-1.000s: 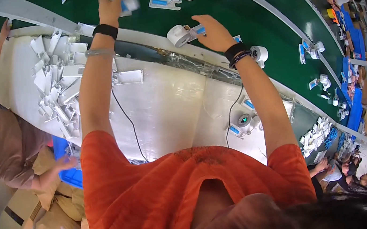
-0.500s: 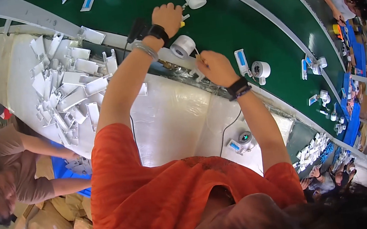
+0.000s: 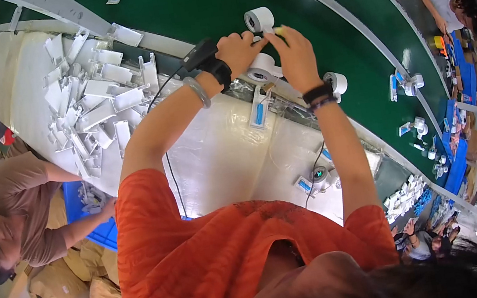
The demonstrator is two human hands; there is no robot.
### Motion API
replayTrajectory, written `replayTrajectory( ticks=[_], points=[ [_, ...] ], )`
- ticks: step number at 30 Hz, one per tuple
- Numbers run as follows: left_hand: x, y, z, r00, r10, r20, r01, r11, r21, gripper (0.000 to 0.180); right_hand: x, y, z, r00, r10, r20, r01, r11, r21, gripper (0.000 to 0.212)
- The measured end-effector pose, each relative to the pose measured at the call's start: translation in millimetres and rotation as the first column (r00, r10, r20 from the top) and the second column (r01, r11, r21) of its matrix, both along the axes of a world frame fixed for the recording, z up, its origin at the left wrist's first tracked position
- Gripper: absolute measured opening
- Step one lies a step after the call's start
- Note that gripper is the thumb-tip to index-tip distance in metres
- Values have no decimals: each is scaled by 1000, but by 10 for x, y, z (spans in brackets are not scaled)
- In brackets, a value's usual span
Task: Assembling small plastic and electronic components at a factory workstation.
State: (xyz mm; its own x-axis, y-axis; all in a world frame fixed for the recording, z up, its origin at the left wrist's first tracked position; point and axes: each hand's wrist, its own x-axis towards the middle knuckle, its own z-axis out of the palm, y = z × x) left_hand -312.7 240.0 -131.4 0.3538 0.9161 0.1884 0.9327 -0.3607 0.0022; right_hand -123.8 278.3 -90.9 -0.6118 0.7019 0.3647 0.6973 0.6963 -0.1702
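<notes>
My left hand (image 3: 238,54) and my right hand (image 3: 297,61) meet over the green conveyor belt (image 3: 351,79), fingertips pinched together at the underside of a white cylindrical unit (image 3: 260,20) with a dark round front. A small yellowish piece (image 3: 278,31) shows at the right fingertips; the exact grip is hidden by the fingers. Just below my hands lies a second white cylindrical unit (image 3: 261,68). Nearer to me, a white bracket with a blue strip (image 3: 259,109) rests at the belt's edge. Beside my left wrist is a black device (image 3: 200,55) trailing a cable.
Loose white plastic housings (image 3: 98,111) are heaped on the film-covered table (image 3: 221,157) at left. A unit with a lit green mark (image 3: 319,175) stands near my right forearm. A co-worker (image 3: 24,199) reaches into a blue bin (image 3: 77,204). More units (image 3: 411,86) sit along the belt.
My hands have come together; the right moved up and the left slightly right and down. The cylindrical unit came nearer and turned its dark front left. The blue-striped bracket now shows below.
</notes>
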Motion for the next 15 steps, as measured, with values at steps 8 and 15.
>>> replayTrajectory(
  ticks=[8, 15],
  points=[
    [-27, -282, 291, 754, 331, 567, -142, 925, -352, 63, -215, 441, -84, 965, 262, 17, -255, 951, -174, 35],
    [-160, -520, 942, 463, 212, 860, -43, 975, -217, 53, -104, 32, 300, 866, 187, -464, -396, 823, -407, 53]
  ],
)
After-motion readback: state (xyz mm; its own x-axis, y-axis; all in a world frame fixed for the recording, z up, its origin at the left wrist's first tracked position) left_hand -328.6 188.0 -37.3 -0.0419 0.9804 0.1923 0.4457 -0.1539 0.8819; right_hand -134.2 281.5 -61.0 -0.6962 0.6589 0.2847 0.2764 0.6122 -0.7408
